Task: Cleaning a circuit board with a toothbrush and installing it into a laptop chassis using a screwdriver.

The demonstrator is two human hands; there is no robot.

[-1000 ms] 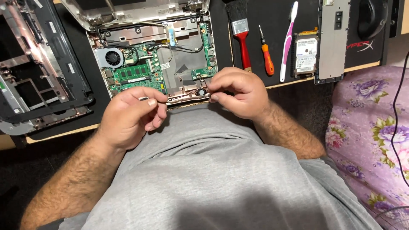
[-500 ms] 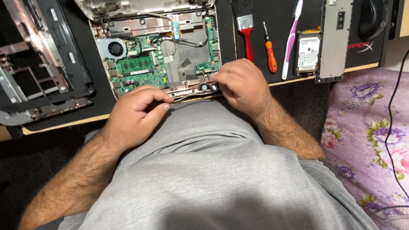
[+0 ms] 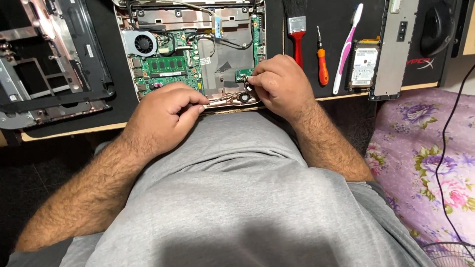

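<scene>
Opened laptop base with green circuit board and grey metal shield (image 3: pixel 198 59) lies on the black mat surface (image 3: pixel 346 20), near edge toward the person. Left hand (image 3: pixel 166 116) curled, fingers closed down on the near edge of the chassis, bracing it; nothing separate visible in it. Right hand (image 3: pixel 279 86) pinched nearly closed, fingertips (image 3: pixel 252 81) on a thin wire or small connector (image 3: pixel 243 84) by the near right corner of the board; which exactly, too small to tell. Round grey cooling fan (image 3: pixel 143 43) sits at far left of the board. Right of the laptop: red-handled brush (image 3: pixel 297 34), orange-handled screwdriver (image 3: pixel 322 66), pink-and-white toothbrush (image 3: pixel 346 47), silver hard drive (image 3: pixel 363 66). Judgement: doing this well needs a light pull straight along the connector, base held steady, no tugging on the wire.
</scene>
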